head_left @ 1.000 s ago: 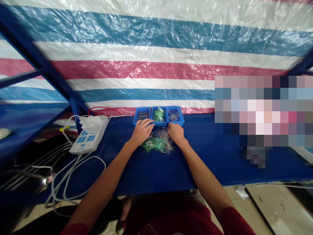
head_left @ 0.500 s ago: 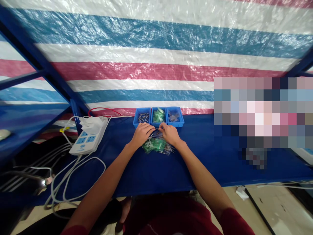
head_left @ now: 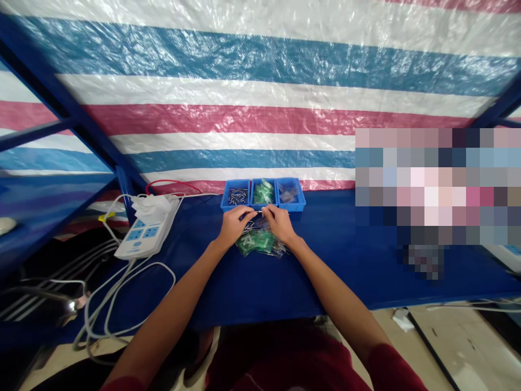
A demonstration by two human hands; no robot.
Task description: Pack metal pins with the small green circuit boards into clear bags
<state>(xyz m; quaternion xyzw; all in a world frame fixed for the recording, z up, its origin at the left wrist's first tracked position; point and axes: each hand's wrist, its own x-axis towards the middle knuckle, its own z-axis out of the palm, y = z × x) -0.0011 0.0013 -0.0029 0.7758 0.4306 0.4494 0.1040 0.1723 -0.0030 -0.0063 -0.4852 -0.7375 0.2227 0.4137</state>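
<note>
Right hand (head_left: 278,223) drew nearer left hand (head_left: 233,224) | both pinching slim piece (head_left: 257,212) | blue bins (head_left: 290,207) beyond, green packets (head_left: 255,241) nearby

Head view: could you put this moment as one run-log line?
left hand: fingertips on slim piece | right hand: fingertips on its other end | nearer: mixed pile | beyond: three blue bins

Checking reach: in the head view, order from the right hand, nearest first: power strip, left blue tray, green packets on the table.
1. Green packets: beside the right hand, nearer the body.
2. Left blue tray: beyond them, leftmost of three.
3. Power strip: far left.
</note>
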